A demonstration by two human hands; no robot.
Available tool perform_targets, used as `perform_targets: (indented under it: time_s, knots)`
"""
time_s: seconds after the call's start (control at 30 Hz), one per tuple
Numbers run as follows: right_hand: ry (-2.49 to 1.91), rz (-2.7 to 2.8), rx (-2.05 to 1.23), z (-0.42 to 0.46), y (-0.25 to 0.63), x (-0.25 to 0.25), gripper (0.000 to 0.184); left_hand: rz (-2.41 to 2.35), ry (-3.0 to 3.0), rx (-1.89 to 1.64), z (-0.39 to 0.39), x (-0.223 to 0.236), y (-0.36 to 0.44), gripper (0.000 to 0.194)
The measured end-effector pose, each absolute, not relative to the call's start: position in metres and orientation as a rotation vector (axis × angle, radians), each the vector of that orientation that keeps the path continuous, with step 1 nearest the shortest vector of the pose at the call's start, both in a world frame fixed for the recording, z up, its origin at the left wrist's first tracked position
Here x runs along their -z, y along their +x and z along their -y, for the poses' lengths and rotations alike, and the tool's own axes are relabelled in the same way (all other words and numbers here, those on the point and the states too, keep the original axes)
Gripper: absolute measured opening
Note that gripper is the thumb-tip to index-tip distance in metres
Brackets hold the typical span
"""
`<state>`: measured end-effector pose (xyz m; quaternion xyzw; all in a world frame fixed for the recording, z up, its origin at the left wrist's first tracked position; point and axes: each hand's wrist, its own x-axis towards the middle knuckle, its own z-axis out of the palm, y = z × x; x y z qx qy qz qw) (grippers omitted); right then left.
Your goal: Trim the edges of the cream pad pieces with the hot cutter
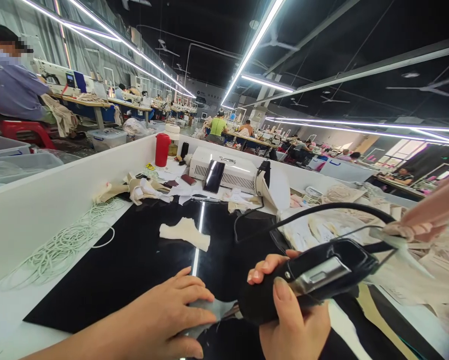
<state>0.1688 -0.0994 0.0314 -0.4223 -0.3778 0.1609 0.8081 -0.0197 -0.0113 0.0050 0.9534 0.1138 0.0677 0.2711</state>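
Watching from my distant post, I had the left hand point(164, 315) spread over a small grey piece point(219, 307), fingers loosely apart and seemingly pressing it to the black mat point(126, 265), while the right hand point(297, 317) was wrapped around a black corded tool point(333, 260). Its metal tip point(235, 311) appeared to touch the right end of the grey piece, near the left fingertips, so I judged this piece to be partway through; how much had been cut, I could not tell. A white piece point(184, 233) lay flat farther up the mat, apart from both hands, perhaps finished, perhaps waiting. Past the right hand lay a white strip point(346, 327) and a tan strip point(378, 315), and the heap of pale cloth point(363, 212) suggested to me that plenty was left
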Motion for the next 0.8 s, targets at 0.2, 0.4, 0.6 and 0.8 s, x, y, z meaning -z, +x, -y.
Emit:
perform_targets:
  time_s: [0.2, 0.4, 0.6, 0.8]
  knots:
    - [-0.905, 0.825, -0.330, 0.099, 0.173, -0.028, 0.031, -0.300, 2.521, -0.223, 0.010, -0.005, -0.021, 0.051]
    - [-0.937, 0.839, -0.318, 0.099, 0.176, -0.025, 0.029, -0.306, 2.517, -0.182, 0.009, -0.003, -0.022, 0.054]
    - [-0.950, 0.824, -0.339, 0.101, 0.177, -0.030, 0.028, -0.294, 2.488, -0.263, 0.008, 0.002, -0.023, 0.055]
    - [-0.935, 0.731, -0.282, 0.103, 0.190, -0.032, 0.033, -0.306, 2.450, -0.264, 0.008, 0.000, -0.023, 0.051]
